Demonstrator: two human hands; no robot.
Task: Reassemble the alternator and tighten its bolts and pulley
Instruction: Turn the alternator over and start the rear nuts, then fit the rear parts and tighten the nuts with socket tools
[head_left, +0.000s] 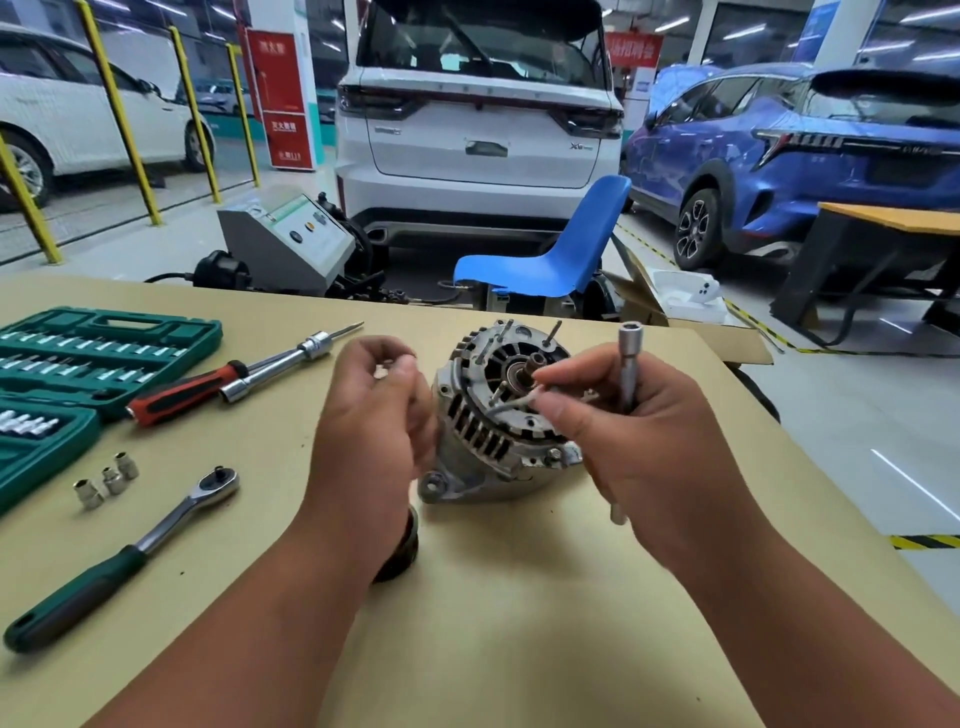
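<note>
The silver alternator (483, 436) lies mid-table, its open rear end tilted up toward me, with several long through bolts standing out of it. My right hand (644, 447) grips a long chrome socket (627, 358) upright in its lower fingers. Its thumb and forefinger pinch a pale wire (511, 404) at the alternator's rear face, beside the shaft bearing. My left hand (369, 415) hovers just left of the housing with fingers curled, pinching something small that I cannot make out. A dark pulley (408, 545) lies on the table, partly hidden under my left wrist.
To the left lie a green-handled ratchet (135, 545), three loose sockets (106, 478), a red-handled driver with extension (218, 382) and an open green socket case (78, 353). The table's right edge runs diagonally. A blue chair (561, 260) and parked cars stand beyond the table.
</note>
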